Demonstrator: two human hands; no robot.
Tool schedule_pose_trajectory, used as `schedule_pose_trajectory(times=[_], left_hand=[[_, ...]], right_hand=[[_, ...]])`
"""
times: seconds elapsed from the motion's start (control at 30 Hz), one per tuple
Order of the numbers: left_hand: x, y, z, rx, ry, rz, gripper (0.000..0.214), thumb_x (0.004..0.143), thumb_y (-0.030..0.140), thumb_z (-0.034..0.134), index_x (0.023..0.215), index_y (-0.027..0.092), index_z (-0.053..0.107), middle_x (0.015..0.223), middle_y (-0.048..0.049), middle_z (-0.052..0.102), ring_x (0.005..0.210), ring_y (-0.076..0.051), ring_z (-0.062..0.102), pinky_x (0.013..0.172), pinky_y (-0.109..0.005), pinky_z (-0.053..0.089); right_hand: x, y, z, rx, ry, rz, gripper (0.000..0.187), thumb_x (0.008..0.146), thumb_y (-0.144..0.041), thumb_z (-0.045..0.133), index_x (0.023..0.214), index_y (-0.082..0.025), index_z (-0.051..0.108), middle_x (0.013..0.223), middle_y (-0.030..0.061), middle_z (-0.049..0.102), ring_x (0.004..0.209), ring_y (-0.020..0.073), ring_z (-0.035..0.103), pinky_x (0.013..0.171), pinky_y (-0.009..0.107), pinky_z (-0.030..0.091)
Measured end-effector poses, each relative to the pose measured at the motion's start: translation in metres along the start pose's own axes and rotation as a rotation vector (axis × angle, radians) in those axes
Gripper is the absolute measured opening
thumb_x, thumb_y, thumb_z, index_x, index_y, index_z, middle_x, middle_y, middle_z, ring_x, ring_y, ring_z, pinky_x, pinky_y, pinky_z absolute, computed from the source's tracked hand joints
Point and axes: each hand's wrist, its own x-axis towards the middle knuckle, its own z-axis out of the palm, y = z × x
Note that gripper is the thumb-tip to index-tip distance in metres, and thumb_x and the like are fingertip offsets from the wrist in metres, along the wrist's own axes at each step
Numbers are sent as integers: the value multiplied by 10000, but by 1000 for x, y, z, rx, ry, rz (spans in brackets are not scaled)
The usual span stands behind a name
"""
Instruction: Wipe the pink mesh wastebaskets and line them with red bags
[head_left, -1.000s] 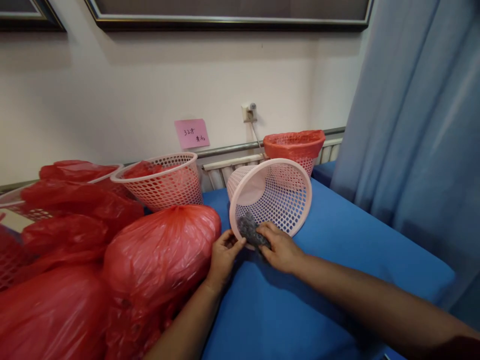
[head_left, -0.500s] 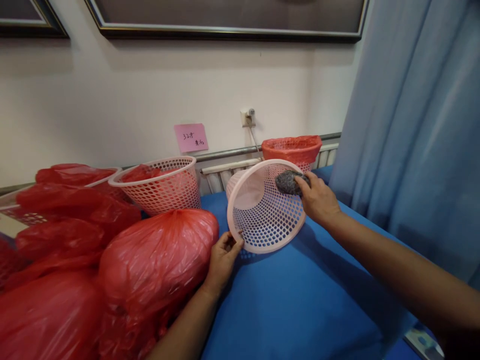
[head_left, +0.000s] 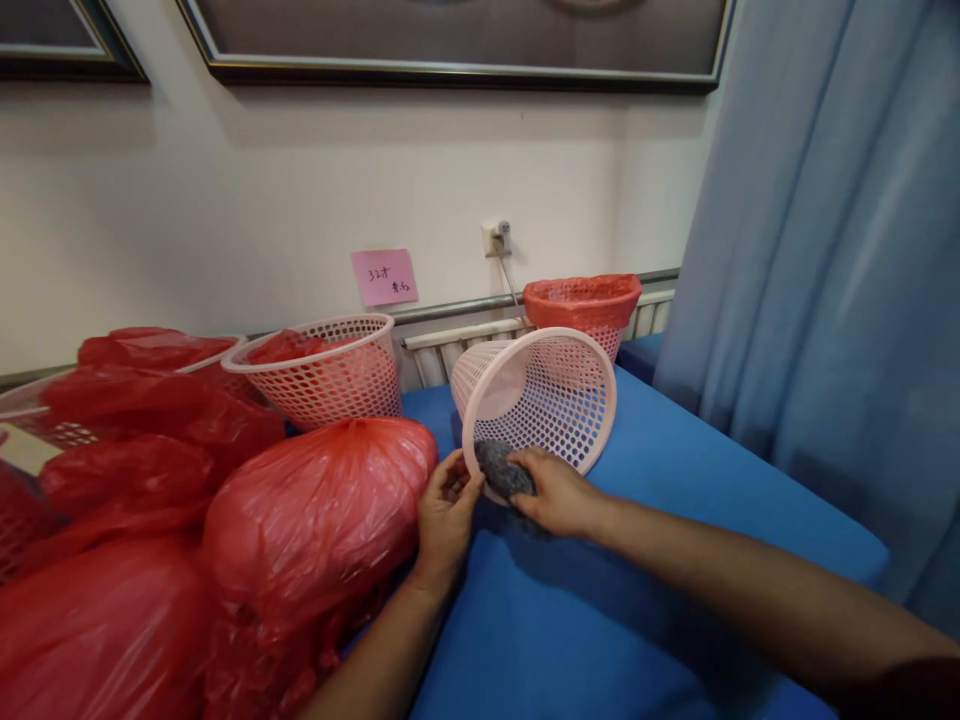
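A pink mesh basket (head_left: 551, 400) lies on its side on the blue tabletop (head_left: 600, 620), its mouth facing me. My left hand (head_left: 444, 520) grips the lower left of its rim with curled fingers. My right hand (head_left: 559, 493) is closed on a dark grey scouring pad (head_left: 501, 468), pressing it against the basket's lower rim, just right of the left hand.
Tied red plastic bags (head_left: 315, 510) crowd the left side. Behind stand a pink mesh basket (head_left: 330, 365) with red plastic in it and another basket lined with a red bag (head_left: 581, 300). A blue curtain (head_left: 825, 250) hangs at right. A pink note (head_left: 384, 276) is on the wall.
My right hand carried the pad from the basket's lower rim up to its top right rim and back down to the lower rim. The left hand stayed on the rim.
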Motion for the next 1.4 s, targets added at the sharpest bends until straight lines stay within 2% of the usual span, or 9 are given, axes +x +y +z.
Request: schedule_pose_trajectory(times=[0.2,0.3,0.43,0.57,0.87,1.03,1.13,1.27,1.4], left_hand=[[-3,0,-5,58,-66,26,432,730,365,823,1107,175,730,1097,-90,772,1011,-243,715,943,-397,558],[-4,-3,-4,43,-50,12,439,722,370,827,1103,176,730,1092,-90,774,1005,-239,718,947,-408,560],[-5,-6,0,22,-19,-12,469,708,369,833,1120,178,717,1108,-91,770,1021,-243,719,966,-421,556],[-5,-7,2,20,-20,13,468,723,371,821,1130,173,704,1116,-93,764,1030,-239,715,971,-408,552],[-11,-10,-5,92,-49,112,413,835,393,736,1193,204,657,1144,-77,726,1042,-217,691,951,-361,550],[-10,-15,-7,122,-31,130,396,841,394,731,1180,202,663,1118,-74,727,1003,-207,692,904,-339,562],[-8,-16,-6,97,-17,112,410,825,402,744,1171,196,666,1117,-78,732,1006,-214,695,893,-346,569],[-8,-16,-1,78,-27,81,429,800,417,764,1159,200,676,1121,-78,735,1012,-225,697,889,-361,573],[-10,-15,4,63,-23,67,431,791,413,772,1153,201,676,1120,-77,735,1021,-225,696,905,-366,566]], right_hand=[[65,1,-78,8,584,-152,351,756,-129,613,1095,-218,612,1132,66,635,1105,239,589,1001,402,470],[58,44,-94,-245,609,-30,348,807,-118,557,1140,-195,622,1267,126,555,1174,272,547,984,406,471],[15,84,-59,-413,356,186,300,826,-63,466,1022,-173,665,1267,152,552,1072,275,589,922,401,488],[-15,67,1,-281,159,237,328,785,-93,558,1089,-186,640,1150,115,592,1005,228,614,932,343,488],[-1,0,43,1022,126,263,397,758,-351,683,1100,-257,506,944,-8,641,745,174,624,712,338,539],[-18,32,23,370,23,-13,324,634,-63,611,913,-227,616,990,10,600,943,191,596,842,314,480],[-32,58,0,-157,-32,45,311,696,-11,541,914,-205,649,1017,61,598,919,205,581,809,318,458],[-42,92,-30,-580,188,224,301,824,-32,456,965,-184,673,1142,134,590,974,252,559,817,355,448],[-50,127,-45,-548,508,393,359,813,-62,484,1124,-171,626,1264,155,517,1061,269,552,895,382,461]])
